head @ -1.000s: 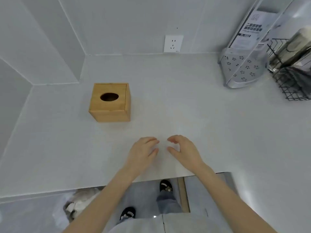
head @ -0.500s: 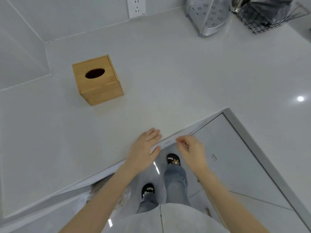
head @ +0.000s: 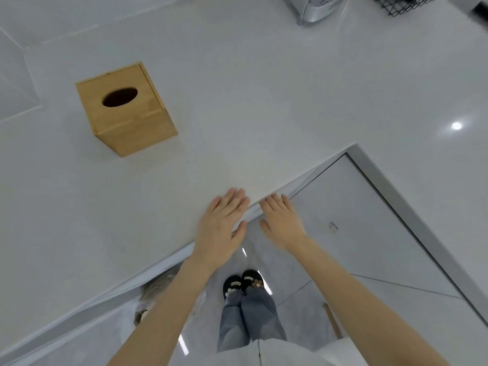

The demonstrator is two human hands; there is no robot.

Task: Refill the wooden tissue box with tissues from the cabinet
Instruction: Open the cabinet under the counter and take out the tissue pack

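Observation:
The wooden tissue box (head: pixel 126 109) stands on the white counter (head: pixel 264 88) at the upper left, its dark oval hole facing up with no tissue showing. My left hand (head: pixel 221 228) lies flat and open over the counter's front edge, well below and right of the box. Beside it, my right hand (head: pixel 281 224) is open with fingers straight, just past the edge in front of the white cabinet door (head: pixel 351 220). Neither hand holds anything. No tissues are in view.
A perforated metal holder (head: pixel 314 9) and a black wire rack (head: pixel 401 5) sit at the counter's far right. The counter wraps round in an L on the right. Below are my legs, dark slippers (head: pixel 243 285) and a glossy floor, with a bag-like thing (head: pixel 155 294) under the counter edge.
The view has tilted further down and closer. Both hands slid back from the counter top to its front edge; my right hand opened flat and now hangs past the edge.

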